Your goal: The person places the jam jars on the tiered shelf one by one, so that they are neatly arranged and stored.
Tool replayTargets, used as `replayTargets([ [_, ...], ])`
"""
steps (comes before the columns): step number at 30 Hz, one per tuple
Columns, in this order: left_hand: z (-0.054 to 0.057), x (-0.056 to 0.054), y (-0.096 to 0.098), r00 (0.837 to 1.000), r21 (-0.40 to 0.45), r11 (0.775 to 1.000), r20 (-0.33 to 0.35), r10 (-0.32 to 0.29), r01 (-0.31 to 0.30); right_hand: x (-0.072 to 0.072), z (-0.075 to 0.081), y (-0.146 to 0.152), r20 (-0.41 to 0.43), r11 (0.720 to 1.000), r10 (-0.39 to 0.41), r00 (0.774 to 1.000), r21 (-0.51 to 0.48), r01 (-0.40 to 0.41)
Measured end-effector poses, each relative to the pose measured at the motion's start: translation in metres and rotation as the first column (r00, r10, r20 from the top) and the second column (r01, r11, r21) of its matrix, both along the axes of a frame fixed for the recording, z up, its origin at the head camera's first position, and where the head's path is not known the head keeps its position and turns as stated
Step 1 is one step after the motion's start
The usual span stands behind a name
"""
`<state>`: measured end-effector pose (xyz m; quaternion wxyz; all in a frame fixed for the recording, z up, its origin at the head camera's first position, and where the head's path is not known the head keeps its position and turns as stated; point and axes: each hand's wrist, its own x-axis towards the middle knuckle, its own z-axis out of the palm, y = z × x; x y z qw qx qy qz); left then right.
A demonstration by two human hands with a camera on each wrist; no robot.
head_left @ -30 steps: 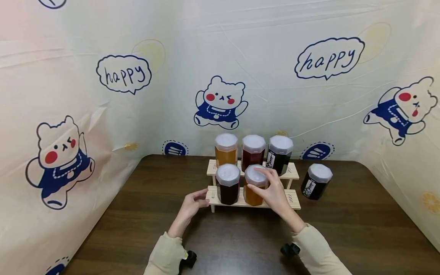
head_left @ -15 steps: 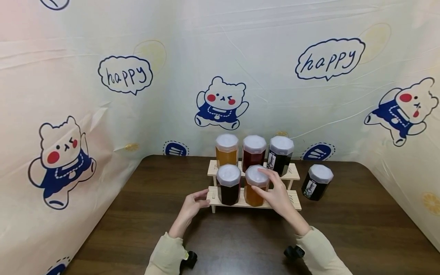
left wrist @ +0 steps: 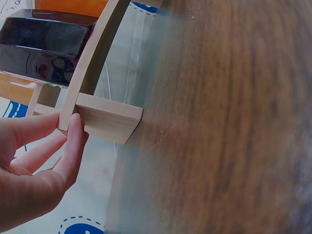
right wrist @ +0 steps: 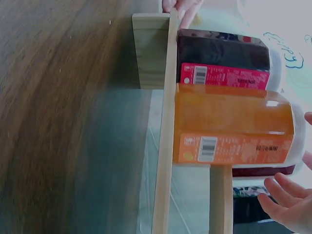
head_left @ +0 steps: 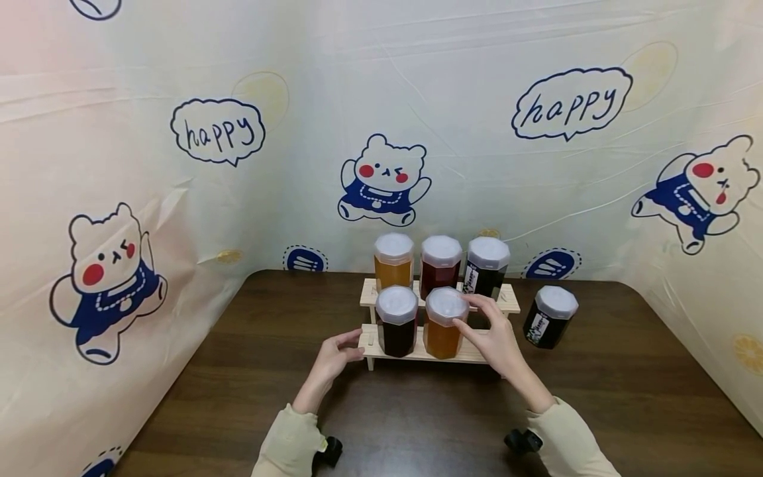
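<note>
My left hand (head_left: 335, 358) pinches the left end of the lower tier of a two-tier wooden rack (head_left: 368, 339); the left wrist view shows thumb and fingers on either side of the board (left wrist: 73, 105). My right hand (head_left: 497, 341) is spread beside an amber jar (head_left: 442, 339) on that tier. In the right wrist view its fingers (right wrist: 278, 192) are apart from the amber jar (right wrist: 234, 114). A dark jar (head_left: 397, 336) stands left of the amber one. On the upper tier stand a golden jar (head_left: 393, 268), a dark red jar (head_left: 440, 273) and a black jar (head_left: 484, 278).
Another black jar (head_left: 550, 321) with a white lid stands on the brown wooden table (head_left: 250, 371), right of the rack. A printed curtain (head_left: 465, 165) with bears and "happy" bubbles hangs behind and along both sides.
My right hand has let go of the amber jar and drawn back to the right. The amber jar stays on the lower tier. My left hand has kept its hold on the rack.
</note>
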<state>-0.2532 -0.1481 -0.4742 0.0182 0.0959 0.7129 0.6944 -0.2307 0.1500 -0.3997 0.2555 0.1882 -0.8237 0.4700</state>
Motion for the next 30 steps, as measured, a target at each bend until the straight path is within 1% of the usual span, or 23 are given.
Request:
replayTargets([
  [1,0.000,0.000,0.001,1.000,-0.004,1.000,0.014,0.009,-0.008,0.000,0.000,0.002,-0.001,1.000,-0.006,1.000,0.002,0.006],
  [2,0.006,0.003,0.003,0.997,-0.030,0.999,0.062,0.044,-0.042,0.001,0.001,0.004,-0.002,1.000,-0.013,1.000,0.005,0.013],
  [3,0.008,0.003,0.004,0.995,-0.036,0.998,0.080,0.055,-0.052,0.001,0.001,0.006,-0.005,1.000,-0.017,1.000,0.008,0.017],
  [6,0.010,0.002,0.006,0.989,-0.043,0.996,0.122,0.079,-0.074,0.001,0.001,0.013,-0.013,0.999,-0.042,0.999,0.027,0.043],
  [8,0.011,0.001,0.006,0.988,-0.044,0.996,0.132,0.079,-0.074,0.001,0.001,0.017,-0.018,0.997,-0.062,0.998,0.036,0.062],
  [12,0.010,0.000,0.005,0.988,-0.048,0.996,0.132,0.077,-0.071,0.003,0.002,0.027,-0.008,0.995,-0.093,0.996,0.042,0.093],
  [16,0.009,0.000,0.005,0.988,-0.049,0.995,0.126,0.088,-0.083,0.003,0.001,0.038,-0.007,0.991,-0.115,0.993,0.063,0.116],
  [21,0.010,0.003,0.007,0.989,-0.049,0.994,0.109,0.099,-0.095,0.001,0.000,0.055,-0.041,0.983,-0.152,0.988,0.098,0.155],
  [24,0.010,0.003,0.008,0.988,-0.048,0.994,0.112,0.104,-0.100,0.000,-0.001,0.065,-0.056,0.978,-0.172,0.984,0.108,0.177],
  [30,0.010,0.002,0.008,0.988,-0.053,0.994,0.115,0.105,-0.100,-0.004,-0.002,0.082,-0.053,0.971,-0.201,0.978,0.118,0.206],
])
